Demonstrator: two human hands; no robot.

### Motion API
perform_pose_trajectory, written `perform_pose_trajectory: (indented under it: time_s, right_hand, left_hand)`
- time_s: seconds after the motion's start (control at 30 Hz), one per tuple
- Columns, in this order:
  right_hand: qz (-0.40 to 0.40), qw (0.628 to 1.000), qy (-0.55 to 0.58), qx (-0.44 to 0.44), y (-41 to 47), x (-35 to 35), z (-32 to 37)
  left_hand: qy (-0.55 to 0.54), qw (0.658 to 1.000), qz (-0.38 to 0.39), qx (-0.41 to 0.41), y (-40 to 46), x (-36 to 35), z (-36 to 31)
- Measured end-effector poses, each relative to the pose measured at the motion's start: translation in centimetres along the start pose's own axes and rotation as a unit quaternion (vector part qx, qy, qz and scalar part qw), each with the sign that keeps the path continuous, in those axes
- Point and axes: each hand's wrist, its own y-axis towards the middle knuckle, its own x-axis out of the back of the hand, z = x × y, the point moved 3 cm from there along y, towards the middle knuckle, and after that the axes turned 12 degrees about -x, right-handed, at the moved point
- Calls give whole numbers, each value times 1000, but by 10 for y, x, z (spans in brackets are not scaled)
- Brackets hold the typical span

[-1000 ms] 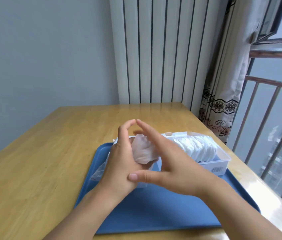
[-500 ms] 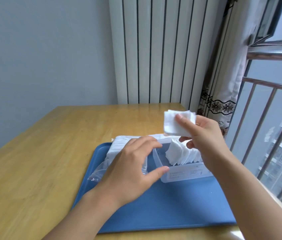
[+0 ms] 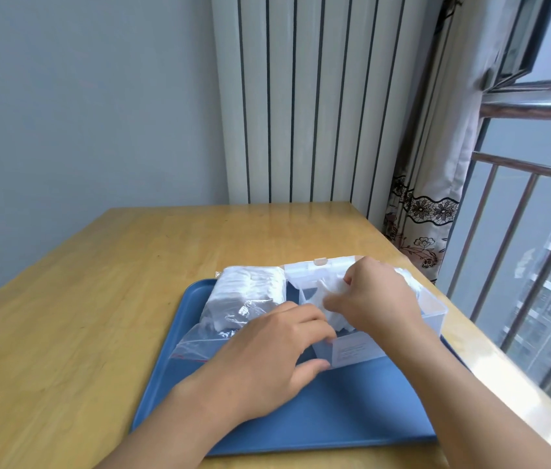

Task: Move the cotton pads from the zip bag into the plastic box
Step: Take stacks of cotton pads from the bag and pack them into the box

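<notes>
A clear zip bag (image 3: 233, 306) full of white cotton pads lies on the left part of a blue tray (image 3: 335, 418). Right of it stands a clear plastic box (image 3: 433, 306) with its lid open and rows of pads inside. My right hand (image 3: 379, 299) is down in the box, fingers curled round a small bunch of cotton pads (image 3: 328, 296). My left hand (image 3: 277, 353) grips the box's near left corner, thumb on the front wall and fingers over the rim.
The tray sits on a wooden table (image 3: 81, 316) near its right edge. A white radiator (image 3: 301, 96) and a patterned curtain (image 3: 416, 214) stand behind; a window with metal bars (image 3: 521, 248) is at the right.
My right hand, which held pads up above the box, has come down into it. My left hand slid from the bag to the box's near corner.
</notes>
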Motion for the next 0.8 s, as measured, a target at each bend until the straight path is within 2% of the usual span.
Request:
perform_pose_trajectory:
  time_s: [0.1,0.17,0.27,0.37,0.43,0.47,0.53,0.57,0.6,0.67,0.8]
  right_hand:
    - [-13,999,-43,-2,-2,2,3]
    - [4,1000,6,30,-1,-4,3]
    - [90,987,116,66,0,-9,2]
    - [209,957,196,46,-1,0,1]
    - [243,942,228,38,-6,6,1]
    - [204,950,230,45,-6,11,1]
    - [3,981,175,79,-6,24,2]
    - [-84,975,177,103,-9,32,4]
    - [-106,963,211,128,-11,38,6]
    - [-31,951,256,172,-13,38,11]
    - [128,958,149,207,-20,16,17]
  left_hand:
    - [-2,1000,-1,-10,0,0,-1]
    - [-4,1000,-4,-9,0,0,0]
    - [-3,1000,-11,2,-1,0,1]
    - [3,1000,-16,7,-1,0,2]
    - [3,1000,-17,13,-2,0,4]
    - [3,1000,-16,16,-2,0,5]
    - [2,1000,-15,18,-2,0,6]
    - [0,1000,-15,20,-2,0,7]
    - [-2,1000,-16,21,-2,0,7]
    - [-5,1000,-17,25,-3,0,7]
    - [-5,999,-15,29,-2,-1,8]
